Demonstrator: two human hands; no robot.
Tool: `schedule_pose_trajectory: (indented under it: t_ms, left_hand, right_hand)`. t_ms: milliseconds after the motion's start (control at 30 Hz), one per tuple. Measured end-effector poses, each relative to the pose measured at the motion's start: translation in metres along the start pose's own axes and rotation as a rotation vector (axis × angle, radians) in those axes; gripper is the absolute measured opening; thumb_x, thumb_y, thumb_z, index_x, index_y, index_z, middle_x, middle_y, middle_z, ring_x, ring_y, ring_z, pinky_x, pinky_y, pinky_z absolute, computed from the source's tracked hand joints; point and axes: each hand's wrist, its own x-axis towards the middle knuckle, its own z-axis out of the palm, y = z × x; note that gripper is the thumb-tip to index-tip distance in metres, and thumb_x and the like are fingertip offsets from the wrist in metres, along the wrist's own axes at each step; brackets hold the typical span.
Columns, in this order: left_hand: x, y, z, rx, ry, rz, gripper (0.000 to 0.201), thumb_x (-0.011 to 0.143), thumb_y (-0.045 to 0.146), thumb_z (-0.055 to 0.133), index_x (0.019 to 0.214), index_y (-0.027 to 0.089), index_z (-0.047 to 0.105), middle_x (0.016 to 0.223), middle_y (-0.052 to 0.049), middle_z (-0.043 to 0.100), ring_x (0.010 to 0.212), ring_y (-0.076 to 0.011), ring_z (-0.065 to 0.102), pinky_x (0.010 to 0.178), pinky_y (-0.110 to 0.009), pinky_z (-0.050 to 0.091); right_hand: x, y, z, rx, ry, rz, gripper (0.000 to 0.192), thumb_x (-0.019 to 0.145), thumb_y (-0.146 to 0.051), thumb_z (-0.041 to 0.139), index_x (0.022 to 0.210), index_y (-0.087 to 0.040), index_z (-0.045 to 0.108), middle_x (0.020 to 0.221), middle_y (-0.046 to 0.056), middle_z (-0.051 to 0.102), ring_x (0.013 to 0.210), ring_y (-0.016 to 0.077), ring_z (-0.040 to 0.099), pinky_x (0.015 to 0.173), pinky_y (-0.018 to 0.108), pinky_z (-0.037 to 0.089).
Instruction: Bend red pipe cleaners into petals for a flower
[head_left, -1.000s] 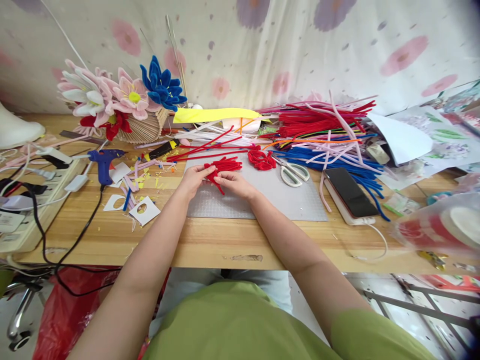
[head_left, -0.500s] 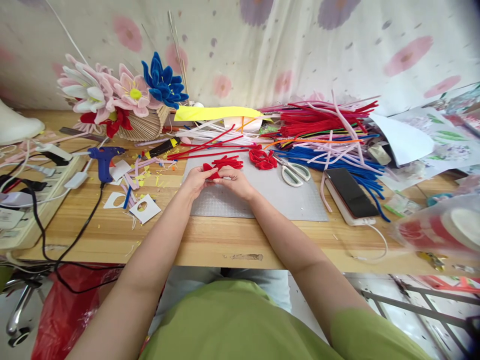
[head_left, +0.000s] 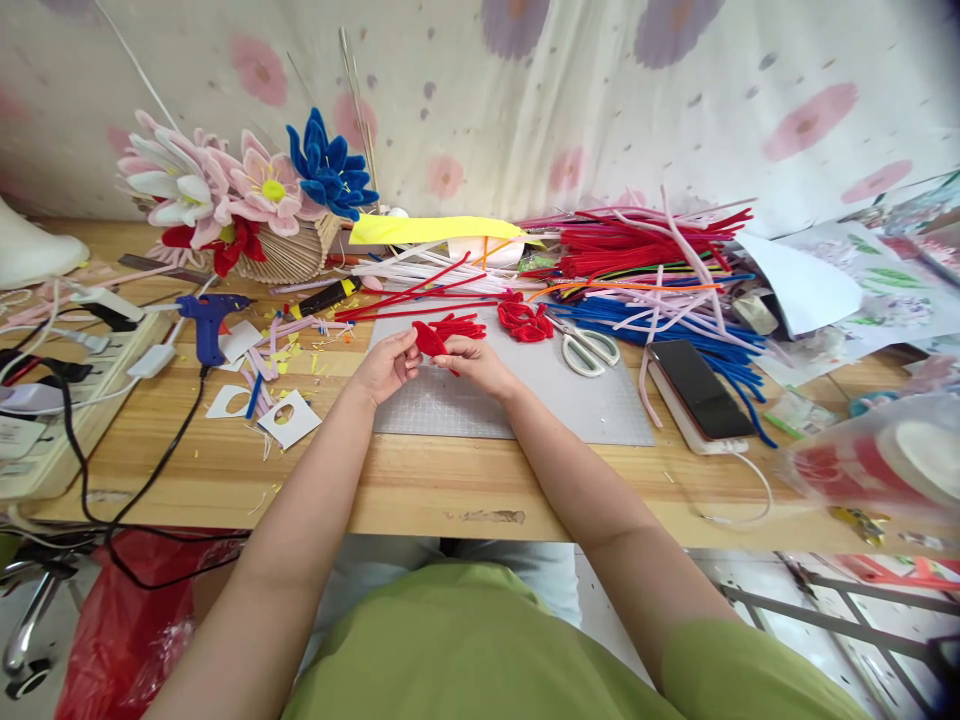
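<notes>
both hands, left hand (head_left: 386,365) and right hand (head_left: 476,362), pinch a red pipe-cleaner loop (head_left: 430,338) between them.

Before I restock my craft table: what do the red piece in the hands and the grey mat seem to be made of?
The red piece, pinched between left hand and right hand, looks like fuzzy chenille stem, matte and bent into a loop. The grey mat seems a smooth vinyl cutting mat, judging by its faint grid.

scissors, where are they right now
In the head view the scissors lie on the grey cutting mat, right of the right hand, beside the black phone.
</notes>
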Motion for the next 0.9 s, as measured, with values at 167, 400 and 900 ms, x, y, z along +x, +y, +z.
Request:
schedule_pose_trajectory:
  t_ms: [167, 400, 900]
  left_hand:
    - [0.0, -0.01, -0.003, -0.033, -0.104, -0.013, 0.031, 0.064, 0.033, 0.077, 0.087, 0.015, 0.065, 0.056, 0.005, 0.05, 0.042, -0.0015, 0.037, 0.04, -0.014, 0.036]
    - [0.006, -0.021, 0.007, 0.057, 0.081, 0.168, 0.031, 0.059, 0.036, 0.079, 0.067, 0.014, 0.058, 0.049, 0.003, 0.055, 0.04, -0.0046, 0.045, 0.04, -0.017, 0.036]
    - [0.002, -0.02, 0.013, 0.132, 0.133, 0.105, 0.041, 0.058, 0.047, 0.077, 0.061, 0.017, 0.049, 0.037, 0.01, 0.038, 0.03, -0.002, 0.03, 0.033, -0.017, 0.03]
  right_hand:
    - [-0.003, 0.001, -0.003, 0.234, -0.098, 0.099, 0.036, 0.067, -0.051, 0.069, 0.069, -0.015, 0.065, 0.068, 0.0, 0.057, 0.067, 0.0103, 0.048, 0.067, 0.026, 0.04]
    - [-0.002, 0.0, 0.001, 0.153, -0.161, 0.09, 0.035, 0.071, -0.049, 0.067, 0.073, -0.014, 0.068, 0.068, 0.001, 0.059, 0.064, 0.01, 0.047, 0.062, 0.025, 0.036]
    - [0.0, -0.003, 0.005, 0.098, -0.156, -0.018, 0.035, 0.072, -0.051, 0.065, 0.072, -0.016, 0.07, 0.073, 0.003, 0.063, 0.072, 0.0128, 0.052, 0.075, 0.029, 0.042]
